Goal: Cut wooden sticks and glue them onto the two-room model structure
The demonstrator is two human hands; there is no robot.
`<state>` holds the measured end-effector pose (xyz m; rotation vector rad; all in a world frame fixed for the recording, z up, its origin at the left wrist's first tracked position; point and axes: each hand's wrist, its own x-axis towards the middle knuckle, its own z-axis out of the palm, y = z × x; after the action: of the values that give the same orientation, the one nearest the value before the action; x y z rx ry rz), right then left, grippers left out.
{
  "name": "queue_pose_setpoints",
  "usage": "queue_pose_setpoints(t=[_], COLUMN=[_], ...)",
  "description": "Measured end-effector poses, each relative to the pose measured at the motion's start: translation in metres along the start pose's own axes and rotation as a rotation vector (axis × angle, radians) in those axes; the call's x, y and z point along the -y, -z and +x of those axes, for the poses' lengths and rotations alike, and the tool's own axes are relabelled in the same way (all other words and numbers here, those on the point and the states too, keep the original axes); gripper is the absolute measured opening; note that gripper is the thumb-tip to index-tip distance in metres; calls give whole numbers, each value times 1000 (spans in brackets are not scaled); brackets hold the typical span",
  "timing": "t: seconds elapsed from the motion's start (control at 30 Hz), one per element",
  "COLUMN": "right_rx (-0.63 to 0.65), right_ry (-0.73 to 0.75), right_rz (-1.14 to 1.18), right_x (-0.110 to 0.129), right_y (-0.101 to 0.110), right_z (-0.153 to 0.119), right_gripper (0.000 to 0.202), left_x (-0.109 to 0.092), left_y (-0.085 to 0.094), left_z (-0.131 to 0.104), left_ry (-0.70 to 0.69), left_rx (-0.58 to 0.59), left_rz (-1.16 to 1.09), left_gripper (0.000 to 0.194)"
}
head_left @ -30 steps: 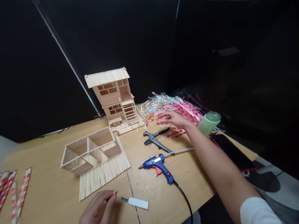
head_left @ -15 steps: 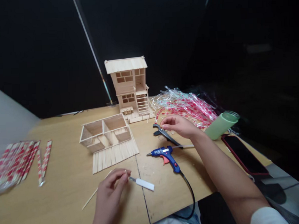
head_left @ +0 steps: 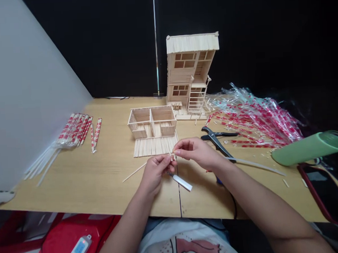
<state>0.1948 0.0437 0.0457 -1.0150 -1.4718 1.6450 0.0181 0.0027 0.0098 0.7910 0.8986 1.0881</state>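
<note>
My left hand (head_left: 157,171) and my right hand (head_left: 193,152) meet just in front of the small wooden model. Each has its fingertips pinched on a tiny pale wooden piece. A white-handled tool (head_left: 182,182) lies beneath my left fingers; whether they touch it is unclear. One thin stick (head_left: 134,172) rests on the table left of that hand. Behind the hands stands the low two-room stick model (head_left: 153,121) with its slatted floor (head_left: 150,147). The blue glue gun (head_left: 218,180) is mostly hidden under my right forearm.
A two-storey stick house (head_left: 182,74) stands at the back. Black cutters (head_left: 216,139), crumpled wrappers (head_left: 259,116), a green bottle (head_left: 306,149) and a phone (head_left: 328,191) lie to the right. Wrapped sticks (head_left: 77,129) are at left, and a power strip (head_left: 79,250) sits below the table (head_left: 76,188).
My right hand has come from the cutters to beside my left hand, and its forearm now covers most of the glue gun. The camera view has shifted, showing more of the left side.
</note>
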Motion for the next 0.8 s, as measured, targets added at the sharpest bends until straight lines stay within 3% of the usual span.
queue_pose_setpoints(t=[0.43,0.8], right_rx=[-40,83], right_ry=[-31,-84], right_rz=[19,-76], right_x=[-5,-1], right_y=[-11,2], right_z=[6,7], right_gripper=[32,24], left_x=[2,-6], left_y=[6,14], left_z=[4,8], left_ry=[14,62], left_rx=[21,99], left_rz=[17,190], left_gripper=[31,32])
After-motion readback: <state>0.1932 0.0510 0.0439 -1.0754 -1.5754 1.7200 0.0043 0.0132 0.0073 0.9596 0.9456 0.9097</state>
